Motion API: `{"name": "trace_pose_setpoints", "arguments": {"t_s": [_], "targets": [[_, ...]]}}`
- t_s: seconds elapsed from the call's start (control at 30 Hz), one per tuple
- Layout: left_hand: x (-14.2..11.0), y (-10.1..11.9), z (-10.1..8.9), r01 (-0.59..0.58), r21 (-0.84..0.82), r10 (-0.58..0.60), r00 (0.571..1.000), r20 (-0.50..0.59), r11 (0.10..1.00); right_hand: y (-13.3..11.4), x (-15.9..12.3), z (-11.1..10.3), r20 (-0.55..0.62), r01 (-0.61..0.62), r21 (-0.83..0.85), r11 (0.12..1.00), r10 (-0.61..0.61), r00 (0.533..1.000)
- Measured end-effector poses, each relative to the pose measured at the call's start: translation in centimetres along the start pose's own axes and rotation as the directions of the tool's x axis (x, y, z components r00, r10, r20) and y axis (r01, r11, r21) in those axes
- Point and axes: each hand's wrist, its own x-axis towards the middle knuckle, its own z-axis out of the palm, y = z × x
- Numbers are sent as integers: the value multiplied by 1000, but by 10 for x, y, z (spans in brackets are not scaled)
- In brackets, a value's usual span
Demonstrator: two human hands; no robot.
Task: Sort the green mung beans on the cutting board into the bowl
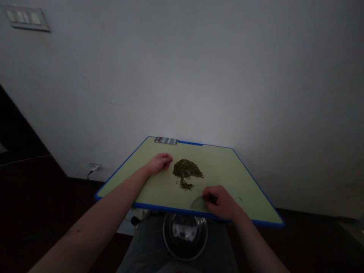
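A pile of small greenish-brown beans or seeds (pixel 186 168) lies on the pale yellow tabletop (pixel 227 167), with a loose strand trailing toward me. Just left of it is my left hand (pixel 159 163), fingers curled and pinched together; anything between them is too small to make out. My right hand (pixel 220 200) is closed near the table's front edge, its thumb and fingers over the rim of a clear round dish (pixel 198 204). What its fingertips hold is hidden. Below the edge, a shiny metal bowl (pixel 184 237) rests on my lap.
A phone (pixel 166 141) with a lit screen lies at the table's back edge, against the wall (pixel 184 76). Blue trim (pixel 159 207) borders the tabletop. One small dark sliver (pixel 240 198) lies right of my right hand. A plug sits in a wall socket (pixel 95 166) at left.
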Motion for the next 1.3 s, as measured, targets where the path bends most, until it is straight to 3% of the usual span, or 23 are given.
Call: {"name": "trace_pose_setpoints", "arguments": {"t_s": [0.37, 0.57, 0.83, 1.3], "targets": [[1, -1, -1, -15, -5, 15, 1000, 18, 1000, 0, 2, 1, -37, -14, -6, 1000, 14, 999], [0, -3, -1, -12, 2, 12, 1000, 11, 1000, 4, 7, 4, -163, -72, -98, 993, 56, 985], [-1, -1, 0, -9, 9, 9, 1000, 14, 1000, 9, 10, 5, -326, -216, -144, 966, 160, 932], [2, -5, -3, -32, -5, 32, 999, 32, 999, 2, 10, 4, -206, -104, -112, 988, 79, 975]]}}
